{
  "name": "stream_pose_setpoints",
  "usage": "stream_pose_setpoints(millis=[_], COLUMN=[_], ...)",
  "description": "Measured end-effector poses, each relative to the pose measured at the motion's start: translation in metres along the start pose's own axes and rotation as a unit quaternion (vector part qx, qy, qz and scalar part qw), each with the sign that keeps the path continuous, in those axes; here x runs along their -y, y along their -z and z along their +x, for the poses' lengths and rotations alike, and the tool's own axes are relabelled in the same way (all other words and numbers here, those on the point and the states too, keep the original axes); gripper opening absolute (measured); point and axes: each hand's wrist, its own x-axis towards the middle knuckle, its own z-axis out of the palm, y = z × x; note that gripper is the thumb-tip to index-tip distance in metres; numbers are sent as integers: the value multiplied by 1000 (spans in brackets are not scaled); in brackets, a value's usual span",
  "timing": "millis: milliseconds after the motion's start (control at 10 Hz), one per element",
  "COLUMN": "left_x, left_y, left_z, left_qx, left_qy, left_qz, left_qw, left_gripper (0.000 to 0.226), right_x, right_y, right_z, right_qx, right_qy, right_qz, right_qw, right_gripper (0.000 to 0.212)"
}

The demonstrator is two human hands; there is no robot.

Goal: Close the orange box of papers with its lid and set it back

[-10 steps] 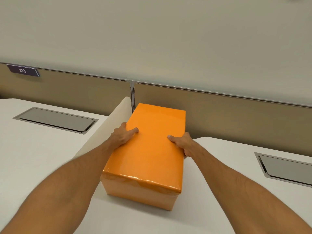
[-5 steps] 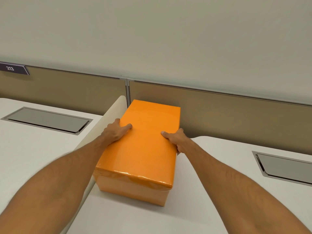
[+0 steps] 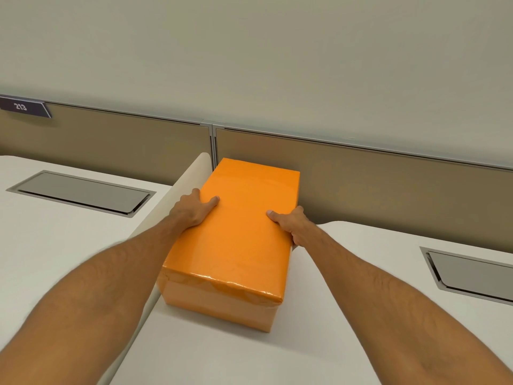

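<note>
The left hand (image 3: 194,208) lay against the left long side of the orange box (image 3: 236,240), its thumb resting flat on the lid (image 3: 249,207) and the other fingers going down the side, out of sight. The right hand (image 3: 291,223) did the same on the right side — thumb on top, fingers curled down along the wall. So both hands were closed on the box from two sides, near its middle, pressing it between them more than gripping it.

The lid was already sitting on the box and seemed fully down (a shiny folded edge showed along the near end). The box stood on the white desk (image 3: 249,351), its far end close to the brown partition panel (image 3: 361,173) and its left side just beside a pale divider (image 3: 180,190) between two desks; whether it touched them I cannot tell.

In my judgement the step in hand was the setting back. To do it well, the two hands should push evenly, so the box slides straight and does not turn against the divider — and the thumbs should keep light pressure on the lid. Letting go should come only when the box rests flat.
</note>
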Motion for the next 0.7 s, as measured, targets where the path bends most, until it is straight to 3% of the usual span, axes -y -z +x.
stream_pose_setpoints(millis=[100, 300, 400, 700], left_x=[-2, -15, -34, -118], left_y=[1, 6, 10, -10], left_z=[-2, -14, -36, -91], left_qx=[-5, -17, -40, -99], left_qy=[-3, -33, -75, -201], left_qz=[17, 23, 73, 138], left_qw=[1000, 999, 994, 965], left_gripper=[77, 73, 72, 61], right_x=[-1, -12, -20, -46], right_y=[-1, 6, 25, 97], right_z=[-1, -7, -18, -59], right_qx=[-5, -61, -116, -214], right_qy=[3, 101, 157, 244], right_qz=[-4, -146, -294, -430], right_qw=[1000, 982, 935, 843], right_gripper=[97, 89, 79, 70])
